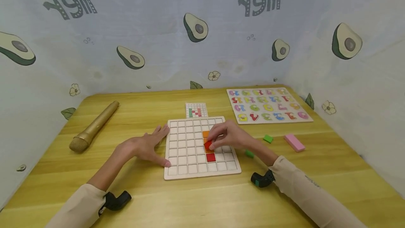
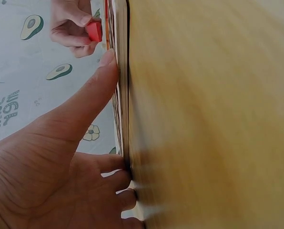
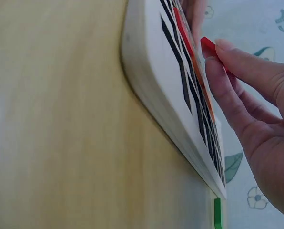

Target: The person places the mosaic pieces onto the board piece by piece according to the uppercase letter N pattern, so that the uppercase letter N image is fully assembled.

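My right hand (image 1: 229, 135) pinches a small red square tile (image 1: 207, 145) between thumb and fingertips. In the right wrist view that tile (image 3: 209, 46) is tilted, a little above the grid. Below it lies the white grid board (image 1: 192, 160), with orange tiles (image 1: 206, 134) in one column and a red tile (image 1: 210, 157) nearer me in the same column. With fingers spread, my left hand (image 1: 146, 147) rests at the board's left edge. Its thumb (image 2: 96, 88) reaches onto the near-left rim, while the other fingertips touch the edge farther back.
Behind the board lies a small pattern card (image 1: 196, 110). A number puzzle board (image 1: 269, 105) sits at the back right. Right of the grid are a green piece (image 1: 268, 138), another green piece (image 1: 249, 153) and a pink block (image 1: 294, 143). A gold microphone (image 1: 94, 127) lies at the left.
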`<state>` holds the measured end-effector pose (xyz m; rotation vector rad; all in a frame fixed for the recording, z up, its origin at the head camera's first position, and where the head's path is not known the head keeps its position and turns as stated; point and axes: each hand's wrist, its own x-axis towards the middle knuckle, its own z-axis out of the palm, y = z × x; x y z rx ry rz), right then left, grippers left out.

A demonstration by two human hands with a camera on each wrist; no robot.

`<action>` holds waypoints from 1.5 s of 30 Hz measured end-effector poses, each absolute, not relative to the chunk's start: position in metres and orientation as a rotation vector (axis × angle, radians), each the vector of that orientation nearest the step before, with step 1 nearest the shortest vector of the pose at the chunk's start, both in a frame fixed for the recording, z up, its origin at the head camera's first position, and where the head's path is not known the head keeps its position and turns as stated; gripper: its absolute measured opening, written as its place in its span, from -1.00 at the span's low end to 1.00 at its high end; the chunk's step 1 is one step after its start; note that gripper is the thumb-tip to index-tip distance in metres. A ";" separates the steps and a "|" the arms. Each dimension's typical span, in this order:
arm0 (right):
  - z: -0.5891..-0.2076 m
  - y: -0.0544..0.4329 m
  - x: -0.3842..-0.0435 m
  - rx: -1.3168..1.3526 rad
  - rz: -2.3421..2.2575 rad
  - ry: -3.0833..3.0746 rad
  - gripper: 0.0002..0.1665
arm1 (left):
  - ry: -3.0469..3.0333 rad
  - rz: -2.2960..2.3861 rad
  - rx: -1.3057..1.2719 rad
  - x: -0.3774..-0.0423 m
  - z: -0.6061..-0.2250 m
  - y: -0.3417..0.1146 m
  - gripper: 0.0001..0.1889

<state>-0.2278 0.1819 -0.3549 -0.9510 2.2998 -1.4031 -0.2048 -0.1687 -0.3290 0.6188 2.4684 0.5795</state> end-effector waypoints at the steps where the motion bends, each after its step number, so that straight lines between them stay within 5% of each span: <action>1: -0.355 0.180 -0.227 -0.944 -1.408 2.295 -0.78 | 2.470 0.581 0.621 -0.205 -0.329 -0.168 0.40; 45: -0.358 0.146 -0.211 -1.021 -1.226 2.619 -0.73 | 2.468 0.567 0.610 -0.207 -0.331 -0.169 0.40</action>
